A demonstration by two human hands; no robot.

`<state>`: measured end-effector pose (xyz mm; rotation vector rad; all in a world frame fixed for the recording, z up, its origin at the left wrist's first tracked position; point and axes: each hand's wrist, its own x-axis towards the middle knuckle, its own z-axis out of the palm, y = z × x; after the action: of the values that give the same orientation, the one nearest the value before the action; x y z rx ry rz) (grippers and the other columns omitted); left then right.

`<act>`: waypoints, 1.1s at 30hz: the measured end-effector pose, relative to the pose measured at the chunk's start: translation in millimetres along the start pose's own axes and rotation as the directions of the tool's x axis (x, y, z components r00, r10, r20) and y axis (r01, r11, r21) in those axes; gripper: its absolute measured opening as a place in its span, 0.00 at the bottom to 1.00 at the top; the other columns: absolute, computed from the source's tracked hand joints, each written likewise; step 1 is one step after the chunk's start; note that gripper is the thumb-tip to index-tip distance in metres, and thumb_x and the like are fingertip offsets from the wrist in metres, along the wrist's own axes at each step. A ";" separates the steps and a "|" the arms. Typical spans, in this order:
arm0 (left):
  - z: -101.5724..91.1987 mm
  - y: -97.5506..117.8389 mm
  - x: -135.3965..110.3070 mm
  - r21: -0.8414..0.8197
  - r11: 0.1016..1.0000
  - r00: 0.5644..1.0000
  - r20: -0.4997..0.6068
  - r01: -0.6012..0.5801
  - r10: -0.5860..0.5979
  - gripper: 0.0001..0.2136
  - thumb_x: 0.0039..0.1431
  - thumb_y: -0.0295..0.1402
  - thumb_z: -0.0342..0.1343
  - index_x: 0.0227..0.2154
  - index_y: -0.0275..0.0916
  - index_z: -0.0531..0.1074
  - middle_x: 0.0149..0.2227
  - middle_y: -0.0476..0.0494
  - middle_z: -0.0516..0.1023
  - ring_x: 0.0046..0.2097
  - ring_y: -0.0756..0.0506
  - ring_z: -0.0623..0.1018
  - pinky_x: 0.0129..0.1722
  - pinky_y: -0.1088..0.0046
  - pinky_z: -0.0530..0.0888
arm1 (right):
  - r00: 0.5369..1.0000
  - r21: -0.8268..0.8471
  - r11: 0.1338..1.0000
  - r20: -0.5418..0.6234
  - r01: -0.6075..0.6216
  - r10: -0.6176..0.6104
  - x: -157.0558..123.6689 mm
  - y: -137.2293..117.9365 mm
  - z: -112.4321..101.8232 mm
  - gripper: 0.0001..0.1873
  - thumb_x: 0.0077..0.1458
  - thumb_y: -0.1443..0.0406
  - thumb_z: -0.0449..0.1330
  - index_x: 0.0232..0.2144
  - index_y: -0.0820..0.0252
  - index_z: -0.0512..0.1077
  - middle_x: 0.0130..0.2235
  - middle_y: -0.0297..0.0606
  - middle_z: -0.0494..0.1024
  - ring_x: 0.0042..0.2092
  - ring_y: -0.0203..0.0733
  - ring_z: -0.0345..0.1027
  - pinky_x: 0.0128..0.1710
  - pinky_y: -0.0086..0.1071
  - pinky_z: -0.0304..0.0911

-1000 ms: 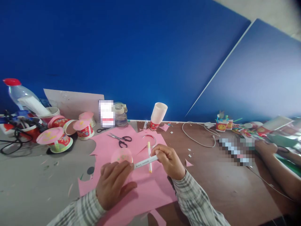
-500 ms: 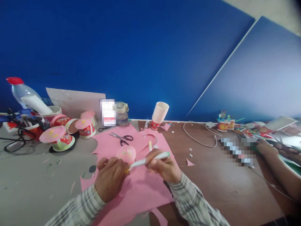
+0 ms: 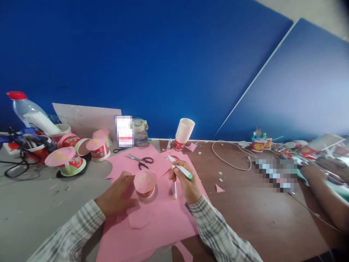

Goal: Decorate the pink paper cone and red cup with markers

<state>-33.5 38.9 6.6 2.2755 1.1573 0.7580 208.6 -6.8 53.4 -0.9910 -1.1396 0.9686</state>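
A small paper cup with a pink paper top (image 3: pixel 145 183) stands on the pink paper sheet (image 3: pixel 160 222). My left hand (image 3: pixel 117 194) rests beside it on the left, fingertips against the cup, fingers loosely curled. My right hand (image 3: pixel 185 183) is closed on a white marker with a green end (image 3: pixel 180 169), its tip pointing up and away from the cup. A second marker (image 3: pixel 175 189) lies on the pink sheet under that hand.
Black-handled scissors (image 3: pixel 140 160) lie behind the cup. Several pink-topped cups (image 3: pixel 67 160) crowd the left, with a red-capped bottle (image 3: pixel 29 112) and cables. A stack of paper cups (image 3: pixel 184 134) and white cable (image 3: pixel 231 156) stand at the back. Another person's arm (image 3: pixel 324 196) works at right.
The cup went from being held in my left hand to standing on the pink sheet. My right hand swung the marker away from the cup, tip now up.
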 end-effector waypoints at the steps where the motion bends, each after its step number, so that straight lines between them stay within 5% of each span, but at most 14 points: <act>1: 3.5 1.8 -1.6 -0.016 1.000 0.999 0.045 -0.004 0.005 0.32 0.27 0.41 0.66 0.41 0.47 0.66 0.38 0.49 0.69 0.41 0.42 0.70 0.41 0.65 0.71 | 1.000 -0.009 1.000 0.004 0.004 -0.004 -0.9 -1.0 0.5 0.14 0.50 0.57 0.59 0.35 0.62 0.69 0.19 0.30 0.74 0.21 0.33 0.64 0.23 0.27 0.62; 6: 20.1 18.1 2.1 -0.118 0.987 0.994 0.002 0.105 -0.106 0.42 0.20 0.38 0.69 0.47 0.44 0.61 0.48 0.41 0.65 0.51 0.36 0.64 0.51 0.57 0.63 | 1.000 -0.041 0.999 0.010 0.028 -0.028 -4.5 -2.4 3.5 0.16 0.53 0.55 0.56 0.38 0.60 0.69 0.21 0.30 0.75 0.24 0.34 0.66 0.26 0.30 0.65; 13: 18.4 37.9 12.6 -0.249 0.944 0.976 0.023 0.217 -0.218 0.26 0.28 0.35 0.65 0.38 0.45 0.69 0.37 0.46 0.76 0.37 0.38 0.74 0.36 0.59 0.73 | 0.998 0.003 0.998 0.009 0.060 -0.060 -6.7 10.8 8.6 0.21 0.54 0.50 0.55 0.44 0.57 0.64 0.35 0.38 0.79 0.32 0.40 0.73 0.37 0.41 0.72; 21: 8.8 52.2 9.7 -0.606 0.735 0.952 0.197 0.305 -0.233 0.26 0.31 0.41 0.65 0.39 0.42 0.69 0.38 0.44 0.80 0.39 0.40 0.77 0.36 0.65 0.75 | 0.961 0.126 0.971 -0.215 0.205 -0.175 -16.8 -8.1 2.5 0.17 0.55 0.50 0.53 0.40 0.53 0.68 0.29 0.34 0.75 0.30 0.40 0.70 0.32 0.40 0.71; 23: 7.0 56.2 10.9 -0.664 0.673 0.946 0.215 0.325 -0.245 0.27 0.29 0.42 0.66 0.38 0.42 0.69 0.38 0.43 0.80 0.39 0.39 0.77 0.37 0.64 0.75 | 0.965 0.099 0.979 -0.210 0.179 -0.155 -25.7 -5.1 1.5 0.14 0.52 0.51 0.57 0.35 0.53 0.70 0.24 0.30 0.72 0.30 0.41 0.70 0.34 0.40 0.71; 28: 7.2 53.3 11.7 -0.704 0.620 0.937 0.232 0.347 -0.261 0.32 0.28 0.43 0.67 0.42 0.42 0.68 0.37 0.44 0.80 0.39 0.38 0.76 0.37 0.63 0.74 | 0.981 -0.001 0.995 -0.164 0.103 -0.102 -47.1 9.7 4.8 0.09 0.52 0.53 0.57 0.32 0.49 0.70 0.19 0.28 0.69 0.22 0.40 0.65 0.20 0.33 0.64; 33: 11.2 43.3 10.2 -0.734 0.588 0.939 0.230 0.340 -0.256 0.32 0.27 0.43 0.67 0.41 0.43 0.67 0.38 0.45 0.80 0.41 0.38 0.76 0.39 0.62 0.73 | 0.953 -0.311 0.911 -0.047 0.272 -0.301 -58.1 8.2 12.9 0.13 0.57 0.56 0.49 0.42 0.40 0.69 0.30 0.32 0.77 0.36 0.49 0.73 0.35 0.46 0.72</act>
<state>3.6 22.6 28.2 1.3325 0.8848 0.7868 186.3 -58.4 32.5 -1.0618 -1.3359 0.5145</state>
